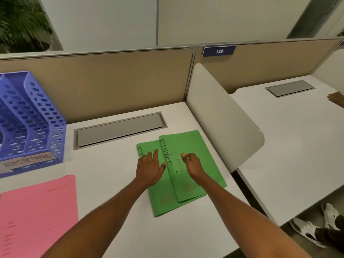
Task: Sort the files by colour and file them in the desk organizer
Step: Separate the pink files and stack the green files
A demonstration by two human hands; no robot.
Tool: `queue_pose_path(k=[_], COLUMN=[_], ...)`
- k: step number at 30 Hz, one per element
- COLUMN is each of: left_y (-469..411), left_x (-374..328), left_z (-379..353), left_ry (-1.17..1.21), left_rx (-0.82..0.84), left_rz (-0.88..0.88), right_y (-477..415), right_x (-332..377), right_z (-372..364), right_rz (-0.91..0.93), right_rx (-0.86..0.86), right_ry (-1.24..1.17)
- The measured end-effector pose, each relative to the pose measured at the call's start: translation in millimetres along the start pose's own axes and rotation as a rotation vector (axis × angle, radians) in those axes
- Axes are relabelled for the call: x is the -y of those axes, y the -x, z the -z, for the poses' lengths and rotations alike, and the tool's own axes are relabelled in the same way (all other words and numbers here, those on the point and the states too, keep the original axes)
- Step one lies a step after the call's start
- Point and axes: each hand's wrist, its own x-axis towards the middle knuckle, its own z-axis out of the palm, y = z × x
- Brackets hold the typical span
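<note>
Two green files lie overlapped on the white desk, right of centre. The upper green file (188, 146) is marked FINANCE along its spine and partly covers the lower green file (163, 200). My left hand (150, 166) rests flat with fingers spread on the lower file, at the edge of the upper one. On the upper file sits my right hand (192, 164), fingers loosely curled and holding nothing. A pink file (37, 211) lies at the near left. The purple desk organizer (31, 118) stands at the far left, with paper labels on its front.
A grey cable hatch (119, 130) is set into the desk behind the green files. A white divider panel (221, 116) stands to the right, with a neighbouring desk (290, 146) beyond it. A tan partition (111, 81) closes the back. Someone's shoes (316, 226) show at lower right.
</note>
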Motion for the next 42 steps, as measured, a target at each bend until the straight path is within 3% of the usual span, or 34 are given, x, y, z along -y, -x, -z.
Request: queue_pose_path(k=[11,19,23,28,34,42], left_y=[-44.9,-63.9,-70.2,-77.0,-68.5,-51.7], left_x=[-49.8,-69.6,-76.4,-81.0,-73.6,-48.1], left_z=[-43.5,-65.5,-70.0,-74.7,-70.2,-42.9], left_ry=[0.092,0.237,0.41,0.811,1.136,1.452], left_rx=[0.048,0.184,0.206,0.192,0.148,0.117], left_rz=[0.113,0.368,0.546,0.782,0.755,0.677], right_y=[-69.0,-101.4,-109.1,-115.4,-117.0,-102.2], right_x=[-54.8,-79.4,-88.5,-90.4,-93.6,-82.7], right_z=[57.9,66.3,64.7,62.7,63.7,59.4], right_rz=[-0.086,-0.171,-0.225,-0.299,-0.395,-0.346], right_rx=[-0.054,-0.105,-0.106,-0.11,-0.102,-0.095], right_ry=[0.143,0.221,0.209,0.228,0.166,0.139])
